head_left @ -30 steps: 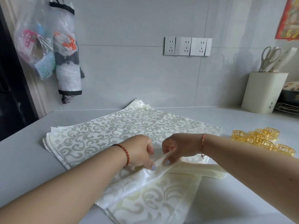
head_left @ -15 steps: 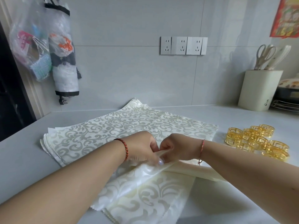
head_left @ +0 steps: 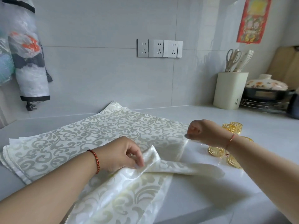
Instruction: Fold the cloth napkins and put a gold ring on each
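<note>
The left hand pinches the raised fold of the half-folded napkin lying on the counter. The right hand, fingers curled and holding nothing, hovers apart just beside the gold rings.

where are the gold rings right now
In the head view the gold rings lie in a cluster on the counter's right side, just right of the napkin stack, partly hidden behind the right hand and wrist.
</note>
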Demonstrator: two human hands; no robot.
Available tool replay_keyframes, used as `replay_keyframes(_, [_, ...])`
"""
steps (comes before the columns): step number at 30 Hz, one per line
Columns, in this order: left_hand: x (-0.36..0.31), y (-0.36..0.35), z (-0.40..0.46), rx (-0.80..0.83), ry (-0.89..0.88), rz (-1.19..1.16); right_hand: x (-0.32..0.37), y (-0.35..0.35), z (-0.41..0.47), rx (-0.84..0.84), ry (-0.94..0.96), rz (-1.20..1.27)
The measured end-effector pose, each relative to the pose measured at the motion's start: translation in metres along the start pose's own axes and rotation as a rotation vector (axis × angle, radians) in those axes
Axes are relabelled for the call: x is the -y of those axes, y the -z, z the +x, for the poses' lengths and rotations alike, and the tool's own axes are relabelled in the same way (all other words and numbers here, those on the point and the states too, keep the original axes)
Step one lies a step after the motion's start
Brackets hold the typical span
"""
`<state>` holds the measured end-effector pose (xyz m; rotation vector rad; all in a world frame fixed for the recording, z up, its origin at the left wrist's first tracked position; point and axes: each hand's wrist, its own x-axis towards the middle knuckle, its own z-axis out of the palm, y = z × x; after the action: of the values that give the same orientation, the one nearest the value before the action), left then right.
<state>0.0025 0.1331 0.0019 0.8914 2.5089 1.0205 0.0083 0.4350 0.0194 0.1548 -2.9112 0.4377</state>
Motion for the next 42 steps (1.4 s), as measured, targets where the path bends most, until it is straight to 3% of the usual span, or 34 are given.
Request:
replay_keyframes(7, [-0.001, -0.001, 0.001, 0.030, -0.016, -0.038, -0.041, 0.028, -0.019, 0.247, -0.189, -0.365])
replay_keyframes(13, [0.003, 0.004, -0.003, 0.000, -0.032, -0.044, -0.044, 0.009, -0.018, 0.179, -0.181, -0.352])
replay_keyframes(16, [0.008, 0.013, -0.014, -0.051, -0.022, -0.014, -0.037, 0.014, -0.018, 0.065, -0.140, -0.205])
replay_keyframes(18, [0.010, 0.026, -0.025, -0.119, -0.009, -0.030, -0.025, 0.022, -0.022, 0.008, -0.096, 0.048])
replay_keyframes(21, [0.011, 0.048, -0.043, -0.259, -0.002, -0.021, -0.009, 0.028, -0.035, 0.012, -0.018, 0.431])
replay_keyframes(24, [0.014, 0.062, -0.063, -0.350, -0.015, -0.068, -0.002, 0.017, -0.041, 0.017, 0.031, 0.606])
replay_keyframes(31, [0.019, 0.064, -0.088, -0.370, -0.035, -0.032, 0.020, -0.009, -0.038, -0.034, 0.034, 0.793])
replay_keyframes(42, [0.016, 0.058, -0.104, -0.319, -0.076, 0.073, 0.051, -0.025, -0.029, 0.161, 0.073, 0.826])
